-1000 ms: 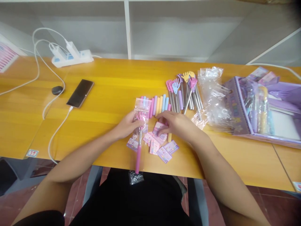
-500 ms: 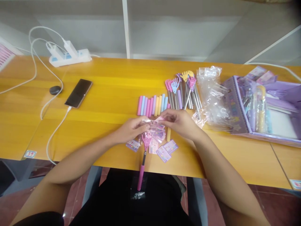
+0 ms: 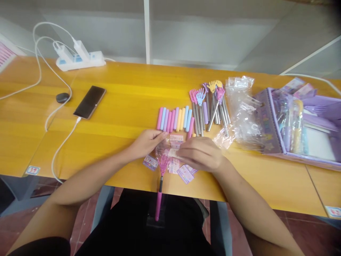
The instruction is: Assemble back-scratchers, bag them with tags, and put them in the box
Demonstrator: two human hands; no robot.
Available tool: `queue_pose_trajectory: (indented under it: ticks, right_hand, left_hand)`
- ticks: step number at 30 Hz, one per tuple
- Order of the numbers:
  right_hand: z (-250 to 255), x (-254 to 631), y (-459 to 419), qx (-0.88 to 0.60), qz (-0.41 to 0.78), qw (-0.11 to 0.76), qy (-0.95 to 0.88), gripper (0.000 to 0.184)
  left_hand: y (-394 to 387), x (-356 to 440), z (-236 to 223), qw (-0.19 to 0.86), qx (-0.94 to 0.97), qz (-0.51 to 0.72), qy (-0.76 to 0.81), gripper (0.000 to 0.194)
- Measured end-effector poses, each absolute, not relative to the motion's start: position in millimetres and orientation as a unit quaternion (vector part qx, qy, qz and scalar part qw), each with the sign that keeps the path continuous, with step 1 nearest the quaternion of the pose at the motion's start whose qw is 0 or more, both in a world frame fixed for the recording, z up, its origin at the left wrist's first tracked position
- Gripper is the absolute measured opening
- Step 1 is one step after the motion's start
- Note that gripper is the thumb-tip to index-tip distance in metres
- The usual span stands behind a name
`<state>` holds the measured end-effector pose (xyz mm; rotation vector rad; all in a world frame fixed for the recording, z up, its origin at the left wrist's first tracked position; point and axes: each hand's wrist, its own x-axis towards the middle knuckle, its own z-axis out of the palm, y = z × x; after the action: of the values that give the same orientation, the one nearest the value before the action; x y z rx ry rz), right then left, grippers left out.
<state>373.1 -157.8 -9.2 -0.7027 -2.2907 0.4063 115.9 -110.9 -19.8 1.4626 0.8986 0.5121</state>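
My left hand (image 3: 149, 142) pinches the top of a clear plastic bag (image 3: 161, 146). Inside that bag is a pink back scratcher (image 3: 158, 199), its hand-shaped head up and its handle hanging past the table edge over my lap. My right hand (image 3: 201, 153) is closed on a small card (image 3: 174, 153), held beside the bag's upper end. More printed cards (image 3: 185, 174) lie on the table under and around my hands, one of them (image 3: 150, 162) left of the bag. Just beyond my hands is a row of pink, blue, purple and yellow handle sleeves (image 3: 174, 119).
Several back scratchers with bare metal rods (image 3: 210, 106) lie behind my right hand. Beside them are clear bags (image 3: 243, 113) and a purple box (image 3: 274, 131) with wrapped items. A phone (image 3: 90, 102) on a charging cable, a black mouse-like object (image 3: 63, 97) and a power strip (image 3: 81, 61) are at left.
My right hand has come toward me from the card pile, now holding a card near the bag. My left hand keeps its hold on the bag, which has shifted slightly left.
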Motion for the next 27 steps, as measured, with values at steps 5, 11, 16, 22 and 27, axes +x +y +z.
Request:
queue_pose_trajectory:
  ticks: [5, 11, 16, 22, 27]
  right_hand:
    - [-12, 356, -160, -0.268, 0.107, 0.333, -0.898, 0.029]
    - [-14, 361, -153, -0.387, 0.101, 0.366, -0.840, 0.022]
    - [-17, 365, -150, -0.457, 0.102, 0.374, -0.801, 0.029]
    - [-12, 368, -151, -0.456, 0.168, 0.368, -0.792, 0.043]
    - [-7, 370, -151, -0.455, 0.252, 0.363, -0.773, 0.067]
  left_hand:
    - [-113, 117, -23, 0.630, 0.624, 0.257, 0.383, 0.072]
    - [-116, 116, -25, 0.671, 0.611, 0.242, 0.342, 0.063]
    - [-116, 122, -21, 0.613, 0.671, 0.247, 0.336, 0.019]
    - [-117, 122, -19, 0.594, 0.689, 0.239, 0.340, 0.014]
    - [-117, 121, -19, 0.571, 0.713, 0.221, 0.342, 0.015]
